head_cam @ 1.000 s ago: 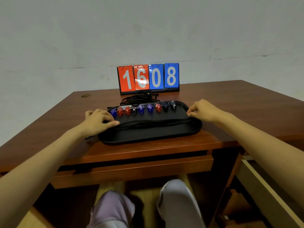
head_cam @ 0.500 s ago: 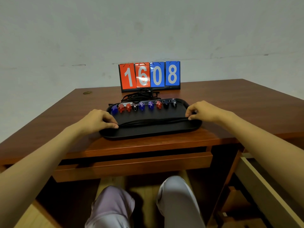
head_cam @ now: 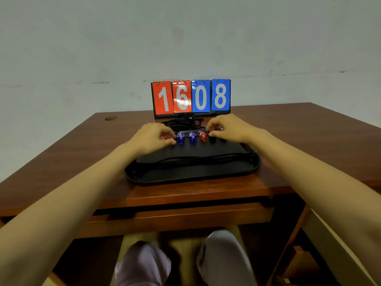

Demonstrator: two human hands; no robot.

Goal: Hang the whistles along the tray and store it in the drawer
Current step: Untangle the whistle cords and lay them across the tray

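A black tray (head_cam: 193,174) lies near the desk's front edge. Whistles hang in a row along its far rim: a blue whistle (head_cam: 180,138), a purple whistle (head_cam: 192,137) and a red whistle (head_cam: 203,136) show between my hands. My left hand (head_cam: 151,139) covers the row's left end and pinches a red whistle (head_cam: 164,138). At the right end, my right hand (head_cam: 225,129) curls its fingers round a black whistle (head_cam: 212,139). Their black cords (head_cam: 185,121) pile up behind the tray, and some cords cross the tray floor.
A flip scoreboard (head_cam: 190,97) reading 1608 stands at the back of the brown desk (head_cam: 299,137), against the wall. A shallow drawer (head_cam: 179,217) sits slightly open under the desk front. An open side compartment (head_cam: 329,242) is at lower right. My knees are below.
Both hands have left the tray's left and right ends and reached forward to the row of whistles on the far rim. The tray has stayed in place.
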